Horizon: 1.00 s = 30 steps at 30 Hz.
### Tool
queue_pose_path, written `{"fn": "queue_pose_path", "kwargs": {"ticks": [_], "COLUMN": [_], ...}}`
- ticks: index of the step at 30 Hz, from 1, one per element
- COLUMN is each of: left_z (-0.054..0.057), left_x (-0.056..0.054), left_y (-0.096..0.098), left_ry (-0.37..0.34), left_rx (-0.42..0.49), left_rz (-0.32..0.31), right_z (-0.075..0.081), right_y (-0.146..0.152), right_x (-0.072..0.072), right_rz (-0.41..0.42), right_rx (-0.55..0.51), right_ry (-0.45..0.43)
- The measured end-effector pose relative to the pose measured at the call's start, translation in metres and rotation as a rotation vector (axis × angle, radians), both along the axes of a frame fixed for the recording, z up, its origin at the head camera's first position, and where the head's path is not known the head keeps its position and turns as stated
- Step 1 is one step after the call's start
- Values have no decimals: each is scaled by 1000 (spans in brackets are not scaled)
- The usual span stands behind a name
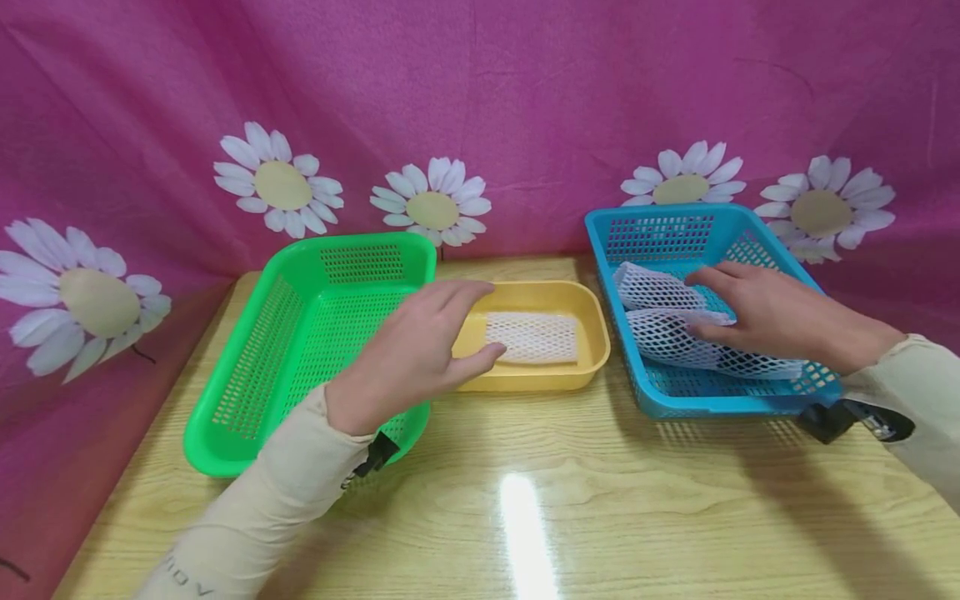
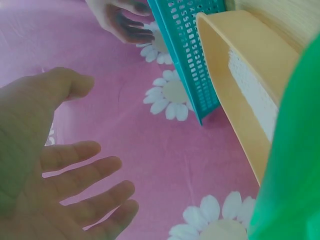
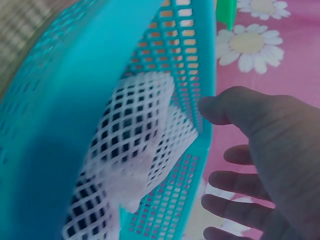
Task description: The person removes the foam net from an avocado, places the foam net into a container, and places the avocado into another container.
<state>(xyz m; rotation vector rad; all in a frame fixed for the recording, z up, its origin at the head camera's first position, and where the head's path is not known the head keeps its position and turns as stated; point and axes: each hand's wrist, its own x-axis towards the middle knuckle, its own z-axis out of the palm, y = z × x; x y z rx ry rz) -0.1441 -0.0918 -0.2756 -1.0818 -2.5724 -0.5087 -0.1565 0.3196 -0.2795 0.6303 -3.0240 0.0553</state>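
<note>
My left hand (image 1: 416,354) hovers over the right side of the green basket (image 1: 217,417), its thumb and fingers spread toward the yellow tray (image 1: 525,382). Nothing lies in its grasp in the left wrist view. A flat white foam net sleeve (image 1: 532,337) lies inside that tray. Over the blue basket (image 1: 697,407) is my right hand (image 1: 772,308), fingers loosely bent and thumb apart, holding nothing. Beneath it are white foam net sleeves (image 1: 667,337), puffed out, with dark gaps showing through the mesh (image 3: 132,120). The hand partly covers them in the head view.
All three containers stand side by side on a wooden table (image 1: 600,500), the yellow tray in the middle. Behind them hangs a pink cloth (image 1: 525,100) printed with white daisies. Dark wrist-worn devices (image 1: 825,421) sit under the sleeves, close to the basket rims.
</note>
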Motion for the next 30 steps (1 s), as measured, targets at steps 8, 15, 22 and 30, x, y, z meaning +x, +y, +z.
{"fn": "queue_pose_path", "kwargs": {"ticks": [8, 15, 22, 30], "left_z": [0, -2, -7, -12], "left_x": [-2, -5, -10, -12], "left_y": [17, 32, 47, 60], "left_ry": [-21, -36, -52, -82], "left_rx": [-23, -22, -25, -43], "left_rz": [-14, -36, -66, -81], "right_z": [-14, -21, -29, -37], "right_y": [21, 34, 45, 53], "right_x": [-2, -4, -3, -4], "right_rz": [-41, -77, -79, -86], "right_rx": [6, 29, 37, 44], "right_ry": [-48, -90, -100, -117]}}
